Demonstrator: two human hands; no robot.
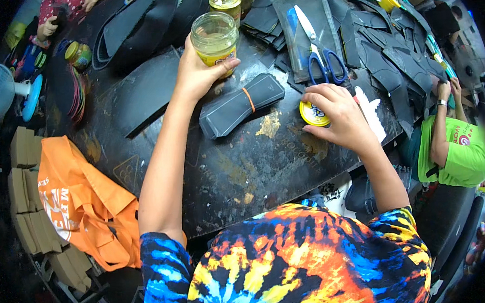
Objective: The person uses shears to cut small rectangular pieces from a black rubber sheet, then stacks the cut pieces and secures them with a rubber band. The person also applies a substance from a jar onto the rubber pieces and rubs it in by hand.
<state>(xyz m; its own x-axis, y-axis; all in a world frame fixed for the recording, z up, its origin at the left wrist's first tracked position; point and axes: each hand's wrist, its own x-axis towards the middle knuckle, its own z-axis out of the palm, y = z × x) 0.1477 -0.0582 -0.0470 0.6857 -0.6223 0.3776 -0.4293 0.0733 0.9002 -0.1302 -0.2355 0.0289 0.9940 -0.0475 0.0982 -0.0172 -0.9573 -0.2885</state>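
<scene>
My left hand (198,69) is wrapped round an open glass jar (214,35) with a yellow label, near the back of the dark table. With its fingers curled, my right hand (336,113) grips a round yellow lid (313,113) by its edge, low over the table or touching it; I cannot tell which. Between my hands lies a bundle of black strips (241,106) held by an orange rubber band (248,100). Just beyond my right hand are blue-handled scissors (314,46), lying on a dark mesh pouch (293,19).
Black cut pieces (384,66) are heaped at the right. Another jar (225,4) stands behind mine. Black sheets (144,94) lie at the left. An orange bag (83,192) hangs by the table's left edge. A co-worker in green (452,143) sits at the right; another person's hand (47,27) shows far left.
</scene>
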